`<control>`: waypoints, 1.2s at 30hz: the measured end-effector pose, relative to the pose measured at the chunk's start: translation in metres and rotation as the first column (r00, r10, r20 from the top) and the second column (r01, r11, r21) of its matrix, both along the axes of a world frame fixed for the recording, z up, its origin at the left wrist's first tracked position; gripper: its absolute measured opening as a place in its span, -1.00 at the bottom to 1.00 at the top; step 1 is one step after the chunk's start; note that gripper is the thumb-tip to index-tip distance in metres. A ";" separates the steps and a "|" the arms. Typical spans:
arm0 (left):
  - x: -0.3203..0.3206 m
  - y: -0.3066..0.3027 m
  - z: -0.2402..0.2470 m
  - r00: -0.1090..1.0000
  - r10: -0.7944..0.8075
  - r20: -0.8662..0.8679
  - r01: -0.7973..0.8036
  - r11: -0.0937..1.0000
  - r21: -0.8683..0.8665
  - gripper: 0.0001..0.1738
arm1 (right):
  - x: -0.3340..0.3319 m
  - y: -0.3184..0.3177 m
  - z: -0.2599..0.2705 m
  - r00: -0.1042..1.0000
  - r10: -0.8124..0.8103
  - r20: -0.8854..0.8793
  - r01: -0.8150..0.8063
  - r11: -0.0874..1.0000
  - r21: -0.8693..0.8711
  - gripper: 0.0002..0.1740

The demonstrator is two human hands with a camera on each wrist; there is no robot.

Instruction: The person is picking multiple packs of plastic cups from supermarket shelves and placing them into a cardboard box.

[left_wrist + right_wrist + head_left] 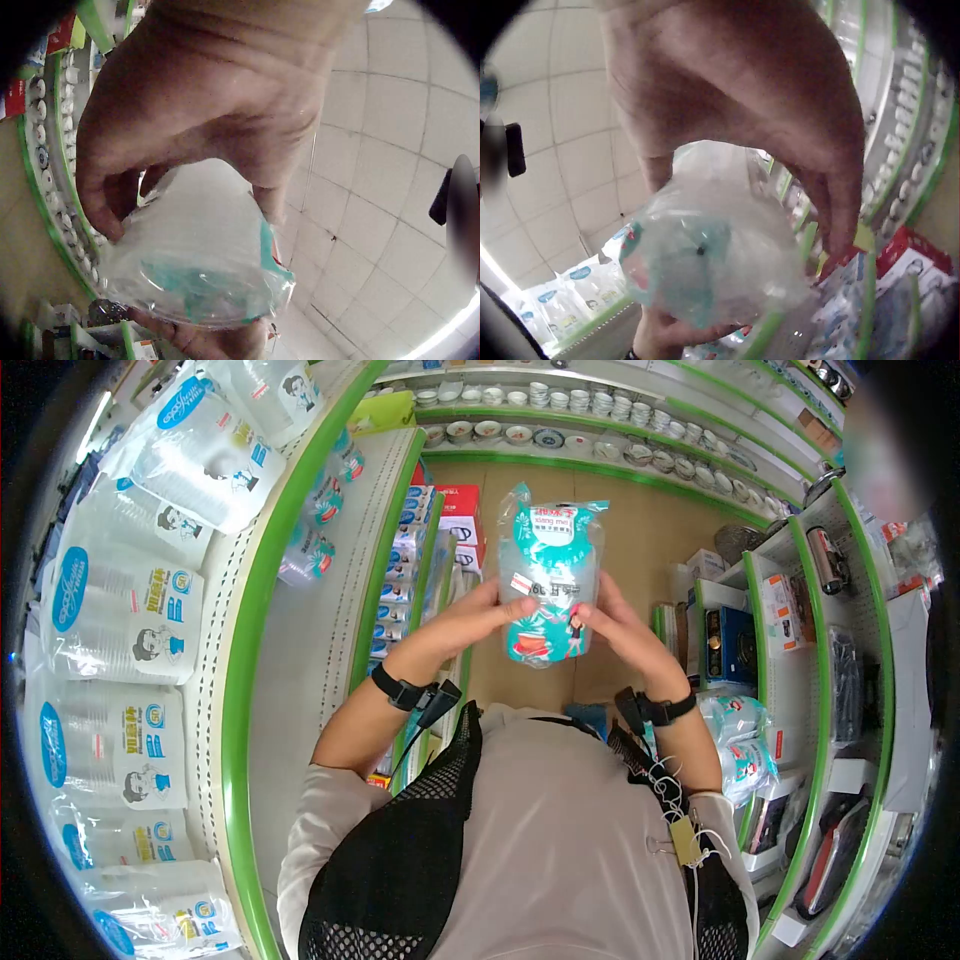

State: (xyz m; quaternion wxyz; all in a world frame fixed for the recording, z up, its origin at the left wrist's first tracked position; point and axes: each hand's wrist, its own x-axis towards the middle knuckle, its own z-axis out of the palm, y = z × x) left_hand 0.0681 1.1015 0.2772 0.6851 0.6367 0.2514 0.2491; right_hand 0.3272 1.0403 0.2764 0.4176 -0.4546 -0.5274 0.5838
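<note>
Both hands hold a clear plastic pack of what look like disposable cups (552,575), printed in teal with a pale label, upright in front of the chest. The left hand (475,618) grips its left side, thumb across the printed front and fingers behind. On the opposite side the right hand (630,632) grips it the same way, its thumb near the lower printed figure. From the left wrist, the crinkled film of the pack (199,247) shows beneath the curled left hand (195,105). The right wrist view has the right hand (742,82) arched over the pack (712,247).
Bagged clear cups (125,615) line a green-edged shelf (235,760) close on the left. Rows of bowls (520,435) stand on shelves ahead. Red and white boxes (461,515) sit beyond the left hand. To the right, shelves hold more teal packs (738,740) and a blue box (735,645).
</note>
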 end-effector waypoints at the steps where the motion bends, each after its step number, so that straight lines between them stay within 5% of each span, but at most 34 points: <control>1: -0.004 -0.004 0.001 1.000 0.004 -0.005 -0.004 1.000 -0.008 -0.15 | -0.004 0.002 0.000 1.000 0.004 -0.005 -0.004 1.000 -0.008 -0.11; 4: -0.034 -0.002 -0.006 1.000 0.005 -0.004 -0.005 0.975 -0.221 -0.24 | -0.007 0.001 0.000 0.971 0.050 -0.234 -0.095 0.978 -0.187 -0.14; 7: -0.081 0.000 -0.008 0.899 0.437 -0.029 -0.438 0.899 -0.028 -0.19 | 0.011 -0.003 -0.009 0.975 0.077 -0.210 -0.105 0.986 -0.127 -0.22; 8: -0.101 0.004 -0.007 0.801 0.598 -0.034 -0.595 0.801 0.066 -0.21 | 0.019 -0.007 -0.013 0.975 -0.017 -0.221 -0.013 0.991 -0.134 -0.26; 10: -0.148 0.014 -0.024 0.431 0.902 0.041 -0.854 0.393 0.340 -0.24 | 0.036 -0.015 -0.018 0.960 -0.117 -0.254 0.094 0.990 -0.101 -0.34; 12: -0.208 0.038 -0.046 0.139 0.976 0.168 -0.869 0.039 0.494 -0.30 | 0.052 -0.022 -0.020 0.942 -0.188 -0.278 0.160 0.980 -0.119 -0.37; 14: -0.264 0.069 -0.083 -0.172 0.963 0.209 -0.675 -0.269 0.687 -0.23 | 0.065 -0.031 -0.025 0.902 -0.276 -0.332 0.248 0.961 -0.124 -0.43; 15: -0.264 0.071 -0.076 -0.168 0.964 0.208 -0.678 -0.266 0.685 -0.23 | 0.070 -0.035 -0.025 0.902 -0.280 -0.329 0.253 0.960 -0.124 -0.43; 17: -0.262 0.073 -0.055 0.017 0.989 0.145 -0.833 -0.067 0.550 -0.09 | 0.078 -0.042 -0.025 0.873 -0.325 -0.363 0.299 0.946 -0.126 -0.45; 21: -0.274 0.107 -0.060 0.147 0.959 0.242 -0.741 -0.055 0.669 0.00 | 0.095 -0.057 -0.034 0.834 -0.381 -0.399 0.373 0.922 -0.100 -0.45; 23: -0.283 0.125 -0.070 -0.072 0.996 0.049 -0.694 -0.085 0.715 0.29 | 0.101 -0.068 -0.035 0.823 -0.399 -0.405 0.397 0.913 -0.093 -0.45; 27: -0.313 0.157 -0.082 -0.177 0.974 -0.142 -0.705 -0.025 0.709 0.21 | 0.104 -0.095 -0.036 0.766 -0.488 -0.418 0.477 0.868 -0.139 -0.47; 29: -0.310 0.151 -0.074 0.079 0.991 -0.110 -0.894 0.119 0.431 0.12 | 0.118 -0.112 -0.048 0.751 -0.538 -0.382 0.527 0.838 -0.144 -0.53; 30: -0.305 0.145 -0.070 0.091 0.990 -0.110 -0.891 0.130 0.435 0.12 | 0.123 -0.119 -0.051 0.732 -0.567 -0.377 0.556 0.818 -0.148 -0.58; 32: -0.272 0.119 -0.047 0.109 0.986 -0.124 -0.992 0.100 -0.073 0.00 | 0.112 -0.130 -0.034 0.693 -0.618 -0.372 0.619 0.774 -0.134 -0.60; 35: -0.228 0.074 -0.013 0.492 0.867 0.076 -0.709 0.450 -0.544 -0.12 | 0.133 -0.164 -0.042 0.657 -0.650 -0.383 0.669 0.736 -0.103 -0.58; 36: -0.194 0.051 0.011 0.577 0.802 0.151 -0.624 0.553 -0.553 -0.14 | 0.137 -0.175 -0.041 0.617 -0.692 -0.375 0.716 0.691 -0.097 -0.54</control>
